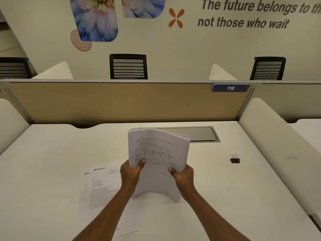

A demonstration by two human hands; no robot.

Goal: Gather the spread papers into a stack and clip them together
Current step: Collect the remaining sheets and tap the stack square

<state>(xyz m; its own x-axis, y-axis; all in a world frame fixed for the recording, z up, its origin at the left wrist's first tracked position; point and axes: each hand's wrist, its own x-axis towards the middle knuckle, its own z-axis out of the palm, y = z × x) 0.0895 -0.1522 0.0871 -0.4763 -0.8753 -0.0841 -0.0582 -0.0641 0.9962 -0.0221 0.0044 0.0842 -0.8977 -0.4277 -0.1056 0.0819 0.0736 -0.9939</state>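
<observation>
— Papers first: where do they stand?

— Most are gathered in a thick white printed paper stack [157, 153], held upright at the centre of the white tabletop [225, 197], its lower edge resting on the surface and its top bowing away. The left hand [131, 173] grips the stack's left edge, thumb across the front page; the right hand [182, 175] is clamped on the right edge likewise.

— So the gathering is done?

— Not quite. A few loose white printed sheets [102, 186] lie flat at about eight o'clock from the stack, partly under the left forearm. The step in hand looks like squaring the stack's edges against the tabletop.

— And the clip?

— A small black metal binder clip [235, 159] sits at about three o'clock, well apart from the stack and untouched. Next, probably, the loose sheets must join the stack; then one hand has to hold everything aligned while the other reaches for the clip.
</observation>
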